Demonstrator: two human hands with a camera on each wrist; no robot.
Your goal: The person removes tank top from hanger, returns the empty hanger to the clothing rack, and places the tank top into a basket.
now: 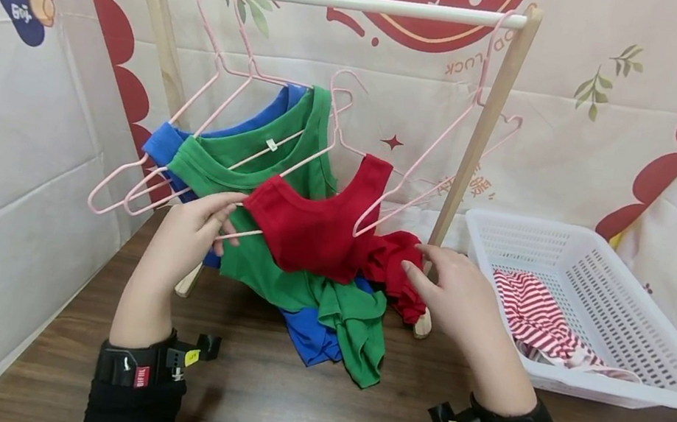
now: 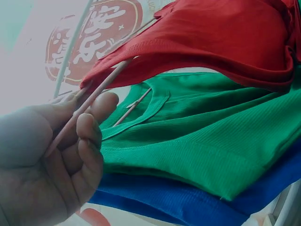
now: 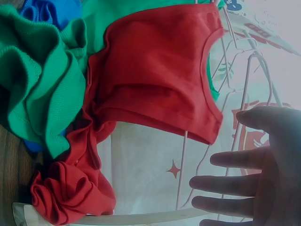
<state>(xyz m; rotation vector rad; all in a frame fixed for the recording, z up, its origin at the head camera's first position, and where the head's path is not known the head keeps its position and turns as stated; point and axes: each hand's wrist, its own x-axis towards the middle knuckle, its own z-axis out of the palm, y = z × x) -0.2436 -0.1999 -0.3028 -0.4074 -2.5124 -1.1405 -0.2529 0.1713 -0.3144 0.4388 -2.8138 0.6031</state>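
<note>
A red tank top (image 1: 321, 234) hangs on a pink hanger (image 1: 336, 113) whose hook is off the rail. My left hand (image 1: 190, 231) grips that hanger's left end beside the red strap; in the left wrist view the fingers curl round the pink bar (image 2: 89, 101). The shirt's lower part lies bunched (image 1: 398, 273) near the rack's right leg. My right hand (image 1: 456, 290) is just right of the bunched cloth, fingers spread and holding nothing in the right wrist view. Behind the red top, a green top (image 1: 239, 164) and a blue top (image 1: 165, 141) hang on pink hangers.
The rack's white rail (image 1: 347, 1) rests on wooden legs, the right one (image 1: 481, 138) beside my right hand. Empty pink hangers (image 1: 416, 168) hang at the right end. On the right stands a white basket (image 1: 648, 330) with a red-and-white striped garment (image 1: 539, 315).
</note>
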